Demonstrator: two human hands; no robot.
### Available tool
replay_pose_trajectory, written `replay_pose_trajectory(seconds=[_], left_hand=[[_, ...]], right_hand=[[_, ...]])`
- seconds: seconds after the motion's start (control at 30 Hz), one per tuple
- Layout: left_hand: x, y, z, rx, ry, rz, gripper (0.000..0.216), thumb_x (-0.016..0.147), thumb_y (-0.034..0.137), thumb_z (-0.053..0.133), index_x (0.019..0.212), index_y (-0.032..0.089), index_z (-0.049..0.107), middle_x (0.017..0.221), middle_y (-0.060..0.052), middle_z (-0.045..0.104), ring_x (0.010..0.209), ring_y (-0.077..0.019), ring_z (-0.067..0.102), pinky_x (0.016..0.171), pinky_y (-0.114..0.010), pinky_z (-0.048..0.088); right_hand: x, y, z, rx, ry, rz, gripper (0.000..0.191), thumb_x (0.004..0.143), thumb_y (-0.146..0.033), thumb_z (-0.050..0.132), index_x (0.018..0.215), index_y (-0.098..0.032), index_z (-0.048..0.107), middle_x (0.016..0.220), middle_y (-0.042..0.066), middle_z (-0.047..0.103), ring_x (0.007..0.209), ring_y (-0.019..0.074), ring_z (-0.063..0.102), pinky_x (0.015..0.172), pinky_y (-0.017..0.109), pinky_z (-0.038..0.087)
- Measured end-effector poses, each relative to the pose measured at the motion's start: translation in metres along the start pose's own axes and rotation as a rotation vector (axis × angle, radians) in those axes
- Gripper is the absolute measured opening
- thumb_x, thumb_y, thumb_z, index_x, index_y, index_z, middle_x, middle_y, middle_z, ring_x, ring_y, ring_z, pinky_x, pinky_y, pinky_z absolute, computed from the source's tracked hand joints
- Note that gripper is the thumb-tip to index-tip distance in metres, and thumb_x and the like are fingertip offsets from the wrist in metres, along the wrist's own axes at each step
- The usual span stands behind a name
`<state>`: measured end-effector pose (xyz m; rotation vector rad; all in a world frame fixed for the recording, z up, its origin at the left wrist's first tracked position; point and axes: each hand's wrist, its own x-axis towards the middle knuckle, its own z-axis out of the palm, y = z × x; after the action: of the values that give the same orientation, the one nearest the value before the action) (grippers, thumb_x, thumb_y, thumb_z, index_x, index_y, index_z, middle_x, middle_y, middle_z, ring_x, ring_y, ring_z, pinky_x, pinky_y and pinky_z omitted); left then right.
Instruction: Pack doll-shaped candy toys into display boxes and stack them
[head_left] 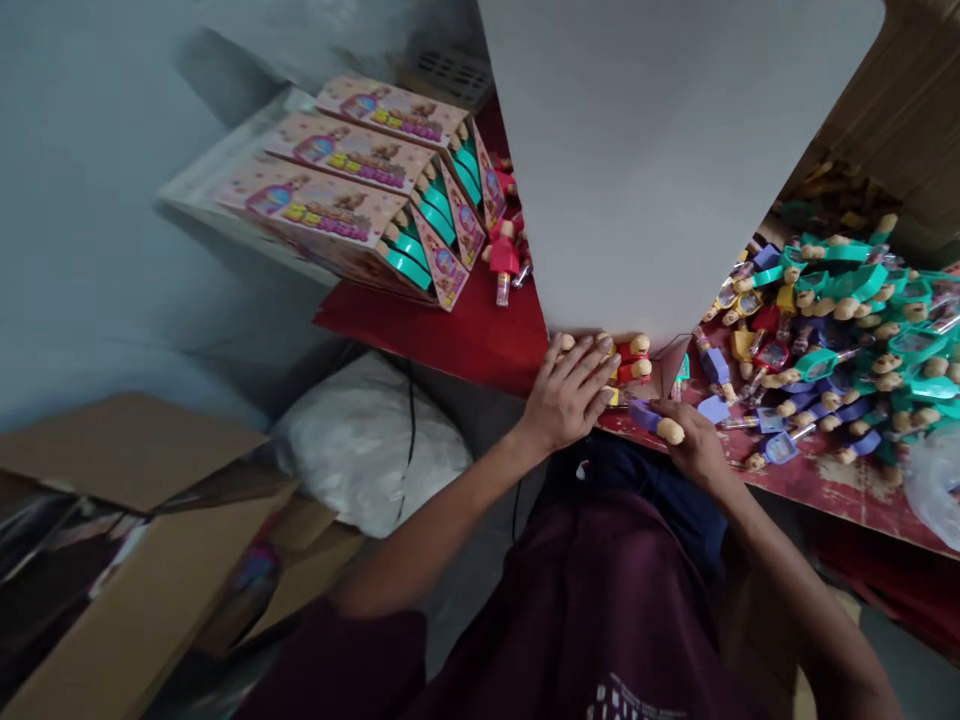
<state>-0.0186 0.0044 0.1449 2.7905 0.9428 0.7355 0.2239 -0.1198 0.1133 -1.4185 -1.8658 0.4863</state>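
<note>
Fingers loosely spread, the left hand [566, 395] lies over toys [639, 368] in a box [670, 368], probably steadying them, though its fingertips are hard to make out. The right hand [694, 440] pinches a purple toy [643, 413] at the box's near side; a loose pile [862, 285] sits within reach on the surface [814, 480].

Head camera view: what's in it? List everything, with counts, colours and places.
Table: one, red, centre
Display boxes: three, pink, left
Panel: one, grey, top
Crate: one, grey, behind display boxes
Loose toys: several, red, centre-left
Toy pile: many, multicoloured, right
Grouped toys: several, red and yellow, centre
Held toy: one, purple, table edge
Plastic bag: one, translucent, right edge
Sack: one, white, below table
Cardboard boxes: count unclear, brown, lower left
Shirt: one, maroon, bottom
Left hand: one, over grouped toys
Right hand: one, gripping held toy
</note>
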Motion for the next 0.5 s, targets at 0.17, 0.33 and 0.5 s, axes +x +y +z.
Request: replay_pose_trajectory(seconds=[0.17, 0.33, 0.5], left_hand=[[0.000, -0.001, 0.000, -0.034, -0.004, -0.022, 0.051, 0.105, 0.039, 0.047, 0.153, 0.026, 0.051, 0.160, -0.008, 0.049, 0.150, -0.0284, 0.046, 0.130, -0.059, 0.023], [0.001, 0.000, 0.001, -0.023, 0.016, -0.007, 0.050, 0.105, 0.038, 0.045, 0.153, 0.023, 0.052, 0.158, -0.008, 0.051, 0.146, -0.0289, 0.050, 0.129, -0.061, 0.023], [0.001, 0.001, 0.002, -0.044, -0.004, -0.022, 0.049, 0.105, 0.038, 0.045, 0.151, 0.023, 0.054, 0.159, -0.008, 0.050, 0.144, -0.0292, 0.052, 0.129, -0.060, 0.024]], right_hand=[[-0.002, -0.005, -0.008, -0.046, -0.144, -0.057, 0.047, 0.095, -0.009, 0.051, 0.139, -0.026, 0.059, 0.127, 0.011, 0.073, 0.116, 0.0259, 0.070, 0.098, 0.046, 0.060], [0.021, -0.003, -0.008, -0.045, -0.140, -0.052, 0.042, 0.094, -0.005, 0.048, 0.130, -0.023, 0.061, 0.121, 0.011, 0.074, 0.110, 0.0247, 0.072, 0.092, 0.041, 0.061], [0.050, 0.001, -0.008, -0.051, -0.150, -0.013, 0.023, 0.099, -0.016, 0.056, 0.120, -0.020, 0.064, 0.109, 0.010, 0.076, 0.098, 0.0247, 0.073, 0.082, 0.036, 0.060]])
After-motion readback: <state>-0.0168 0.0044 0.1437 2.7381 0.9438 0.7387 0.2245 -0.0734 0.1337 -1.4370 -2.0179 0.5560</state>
